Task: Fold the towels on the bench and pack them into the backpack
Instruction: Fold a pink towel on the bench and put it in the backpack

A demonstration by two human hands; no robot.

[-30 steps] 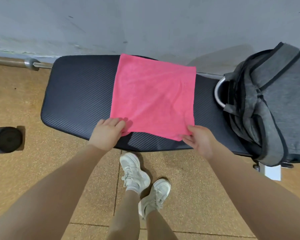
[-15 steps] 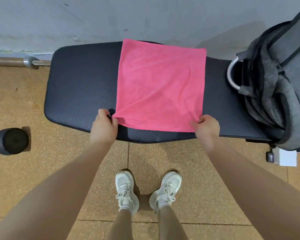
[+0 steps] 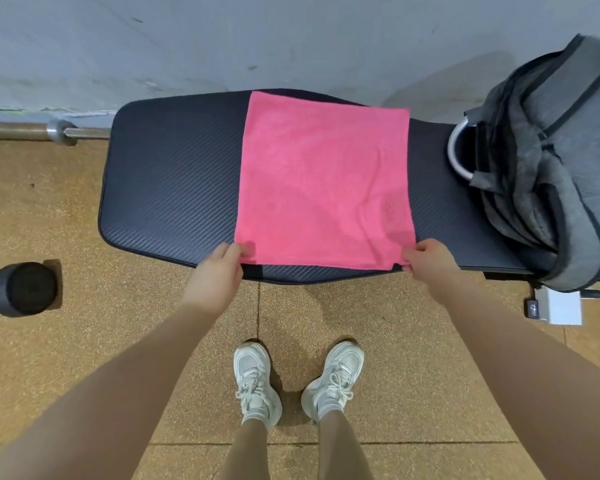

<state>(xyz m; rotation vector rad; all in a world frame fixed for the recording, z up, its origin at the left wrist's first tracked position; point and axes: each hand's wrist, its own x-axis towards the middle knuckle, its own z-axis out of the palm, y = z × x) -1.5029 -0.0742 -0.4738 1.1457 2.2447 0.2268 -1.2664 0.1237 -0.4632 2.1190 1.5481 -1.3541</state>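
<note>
A pink towel (image 3: 323, 181) lies spread flat and square across the black padded bench (image 3: 170, 188). My left hand (image 3: 219, 271) pinches the towel's near left corner at the bench's front edge. My right hand (image 3: 430, 263) pinches the near right corner. A grey backpack (image 3: 561, 161) sits on the bench's right end, its opening turned towards the towel.
A metal loop handle (image 3: 456, 154) sticks out beside the backpack. A barbell (image 3: 28, 131) lies along the wall at the left and a dumbbell (image 3: 21, 289) rests on the cork floor. A small white box (image 3: 558, 306) sits under the backpack. My feet stand before the bench.
Both hands shifted outward to the towel's near corners and now pinch them. The towel lies straighter and flatter on the bench. My feet moved apart to stand side by side.
</note>
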